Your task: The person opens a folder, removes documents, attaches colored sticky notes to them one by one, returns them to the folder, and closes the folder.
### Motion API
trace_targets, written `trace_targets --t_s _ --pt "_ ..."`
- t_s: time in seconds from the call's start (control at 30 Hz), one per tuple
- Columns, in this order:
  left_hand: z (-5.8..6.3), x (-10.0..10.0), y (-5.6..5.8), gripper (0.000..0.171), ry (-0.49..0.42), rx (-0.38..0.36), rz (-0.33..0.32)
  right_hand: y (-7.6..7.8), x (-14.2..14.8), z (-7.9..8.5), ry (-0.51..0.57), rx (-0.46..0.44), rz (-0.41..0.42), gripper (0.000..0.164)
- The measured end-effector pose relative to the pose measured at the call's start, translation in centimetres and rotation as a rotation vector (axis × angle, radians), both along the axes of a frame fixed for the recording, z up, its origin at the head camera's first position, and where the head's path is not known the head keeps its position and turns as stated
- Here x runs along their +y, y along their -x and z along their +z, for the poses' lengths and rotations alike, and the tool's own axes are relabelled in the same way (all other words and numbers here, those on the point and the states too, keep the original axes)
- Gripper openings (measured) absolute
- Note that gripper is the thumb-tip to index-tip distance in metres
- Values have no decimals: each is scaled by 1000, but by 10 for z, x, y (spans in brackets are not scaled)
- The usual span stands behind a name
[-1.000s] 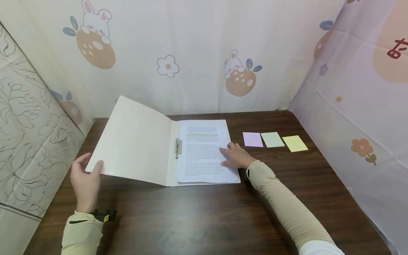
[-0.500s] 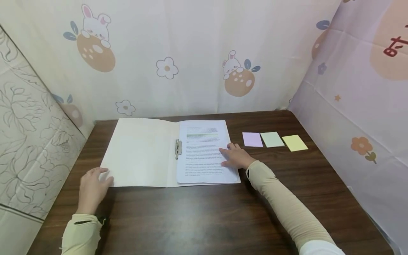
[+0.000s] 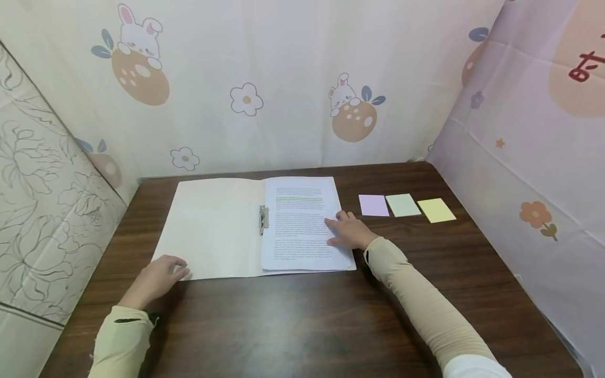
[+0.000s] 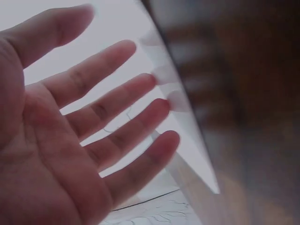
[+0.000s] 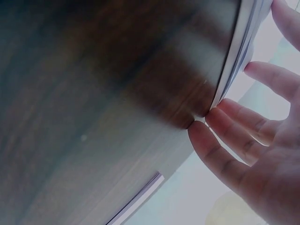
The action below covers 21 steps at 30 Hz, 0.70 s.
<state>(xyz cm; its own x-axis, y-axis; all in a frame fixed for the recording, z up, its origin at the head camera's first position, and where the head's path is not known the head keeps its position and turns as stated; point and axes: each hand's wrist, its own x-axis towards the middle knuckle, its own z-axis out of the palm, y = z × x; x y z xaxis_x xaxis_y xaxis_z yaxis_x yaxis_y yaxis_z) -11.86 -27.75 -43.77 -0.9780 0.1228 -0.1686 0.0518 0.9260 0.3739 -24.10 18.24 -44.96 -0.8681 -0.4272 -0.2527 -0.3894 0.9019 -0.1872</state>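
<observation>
A white folder [image 3: 212, 226] lies spread flat on the table, its metal clip [image 3: 263, 219] at the spine. On its right half is a stack of printed paper [image 3: 302, 226] with a green highlighted line near the top. My left hand [image 3: 158, 278] is over the near left corner of the cover, and the left wrist view shows its fingers [image 4: 126, 131] straight and spread, holding nothing. My right hand [image 3: 350, 231] rests at the right edge of the paper, fingers extended; in the right wrist view several fingertips [image 5: 201, 131] are right at the folder's edge and the table.
To the right of the folder lie three sticky note pads: purple [image 3: 374, 205], pale green [image 3: 403, 205] and yellow [image 3: 437, 210]. The dark wooden table [image 3: 283, 325] meets a patterned curtain [image 3: 283, 84] at the back and on the right side.
The folder's front cover has come down from raised to flat on the left. My left hand has let go of it and moved right along its near edge. The right hand stays put.
</observation>
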Motion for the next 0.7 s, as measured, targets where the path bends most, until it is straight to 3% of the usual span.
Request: trace_targets --t_s 0.17,0.3,0.47,0.6,0.7 --pt "12 2 15 34 50 -84 -40 1 1 3 4 4 7 67" --pt "25 6 38 36 111 -187 -81 1 2 5 15 -3 -14 67" --pt "33 15 64 38 202 -259 -127 1 2 4 27 -22 -31 68" --pt "34 24 74 39 240 -279 -117 0 0 1 22 -31 -19 68" --pt "34 31 81 39 228 -223 -117 0 0 0 13 -24 -19 68"
